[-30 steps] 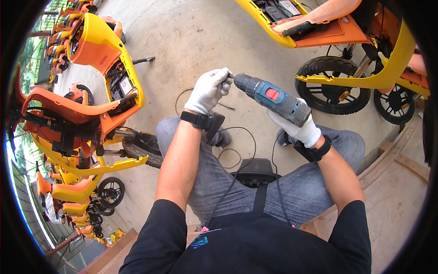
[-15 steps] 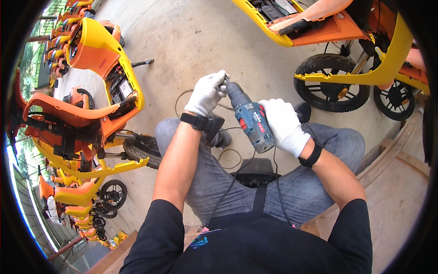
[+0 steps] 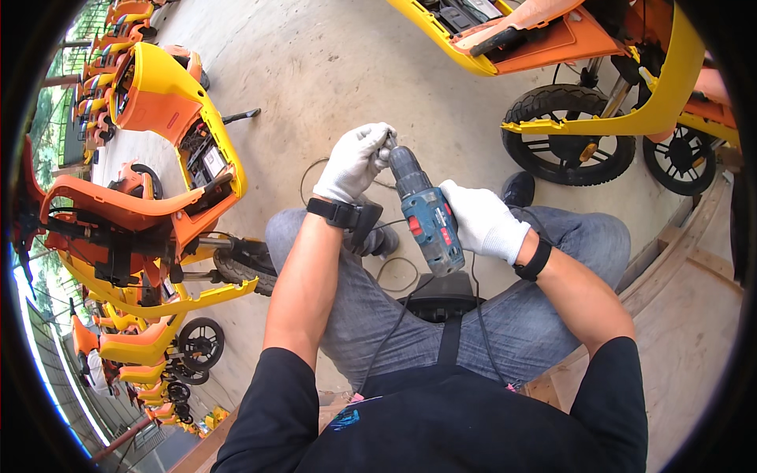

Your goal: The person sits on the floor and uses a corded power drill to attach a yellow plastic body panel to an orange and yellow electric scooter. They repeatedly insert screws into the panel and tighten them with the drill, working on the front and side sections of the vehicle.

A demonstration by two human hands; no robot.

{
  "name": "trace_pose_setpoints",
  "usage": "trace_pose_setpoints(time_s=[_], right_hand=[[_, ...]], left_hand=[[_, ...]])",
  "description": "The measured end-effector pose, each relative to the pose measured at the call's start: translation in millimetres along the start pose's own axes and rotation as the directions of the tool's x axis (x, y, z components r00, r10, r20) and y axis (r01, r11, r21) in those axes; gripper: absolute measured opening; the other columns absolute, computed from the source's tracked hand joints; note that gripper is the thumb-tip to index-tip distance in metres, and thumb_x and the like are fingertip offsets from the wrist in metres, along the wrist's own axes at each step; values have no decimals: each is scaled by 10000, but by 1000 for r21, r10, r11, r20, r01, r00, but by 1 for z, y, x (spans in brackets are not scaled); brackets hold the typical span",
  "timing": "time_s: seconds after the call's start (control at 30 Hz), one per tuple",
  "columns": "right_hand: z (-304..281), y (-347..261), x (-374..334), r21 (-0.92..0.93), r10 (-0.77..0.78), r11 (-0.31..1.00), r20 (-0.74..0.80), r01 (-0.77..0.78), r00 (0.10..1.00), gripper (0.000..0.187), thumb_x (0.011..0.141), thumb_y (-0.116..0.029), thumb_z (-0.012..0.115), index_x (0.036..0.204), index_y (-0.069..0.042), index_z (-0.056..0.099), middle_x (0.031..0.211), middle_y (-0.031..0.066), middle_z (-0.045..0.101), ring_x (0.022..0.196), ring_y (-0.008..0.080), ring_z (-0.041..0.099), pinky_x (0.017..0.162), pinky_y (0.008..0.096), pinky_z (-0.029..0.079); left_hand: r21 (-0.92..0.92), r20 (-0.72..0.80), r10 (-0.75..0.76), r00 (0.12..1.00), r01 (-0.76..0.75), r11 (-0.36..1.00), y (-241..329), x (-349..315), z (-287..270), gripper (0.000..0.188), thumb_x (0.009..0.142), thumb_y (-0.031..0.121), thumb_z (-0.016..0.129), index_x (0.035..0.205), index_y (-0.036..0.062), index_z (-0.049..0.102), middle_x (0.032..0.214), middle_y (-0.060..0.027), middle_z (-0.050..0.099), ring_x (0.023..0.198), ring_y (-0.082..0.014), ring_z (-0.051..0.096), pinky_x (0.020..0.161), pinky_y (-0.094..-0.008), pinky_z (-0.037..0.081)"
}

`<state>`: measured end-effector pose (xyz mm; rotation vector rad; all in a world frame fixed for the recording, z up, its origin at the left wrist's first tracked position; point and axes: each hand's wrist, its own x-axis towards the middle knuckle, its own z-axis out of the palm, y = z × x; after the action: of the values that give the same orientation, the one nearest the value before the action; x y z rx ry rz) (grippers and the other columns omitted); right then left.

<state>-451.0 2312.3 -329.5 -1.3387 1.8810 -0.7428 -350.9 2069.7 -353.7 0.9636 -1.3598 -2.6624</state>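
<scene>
My right hand [image 3: 485, 221] wears a white glove and is closed round the grip of a blue-and-black cordless drill [image 3: 430, 229] with red buttons. The drill points up and slightly left, above my lap. At the tip of its dark chuck, my gloved left hand [image 3: 359, 162] pinches a short, thin metal bit [image 3: 391, 140] between thumb and fingers. The bit's end is mostly hidden by the fingertips.
A yellow-and-orange scooter [image 3: 177, 126] with its body opened stands at my left. Another one [image 3: 544, 47] stands at the far right, near its black wheel [image 3: 568, 134]. A cable [image 3: 398, 264] loops on the concrete floor between my legs. Wooden boards [image 3: 662, 347] lie at my right.
The drill has turned a little more upright and its front has dipped slightly away from the left fingers. My right hand has shifted slightly left. Both hands keep their hold.
</scene>
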Motion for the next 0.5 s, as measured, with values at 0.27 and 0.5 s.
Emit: trace_pose_setpoints(time_s=[0.27, 0.5], right_hand=[[9, -3, -1, -14, 22, 1000, 14, -22, 1000, 368, 730, -128, 710, 1011, 2, 511, 847, 231, 644, 829, 414, 656, 742, 465, 531], [9, 0, 0, -136, -18, 990, 57, 25, 998, 429, 674, -155, 753, 1002, -9, 518, 875, 187, 627, 871, 379, 645, 766, 438, 527]], left_hand=[[20, 25, 0, 1000, 0, 1000, 0, -2, 9, 215, 989, 217, 602, 1047, 14, 641, 839, 15, 618, 635, -28, 549, 552, -162, 445], [99, 36, -41, 998, 37, 994, 3, -3, 12, 201, 991, 202, 599, 1059, 19, 645, 839, 21, 615, 637, -27, 544, 564, -166, 447]])
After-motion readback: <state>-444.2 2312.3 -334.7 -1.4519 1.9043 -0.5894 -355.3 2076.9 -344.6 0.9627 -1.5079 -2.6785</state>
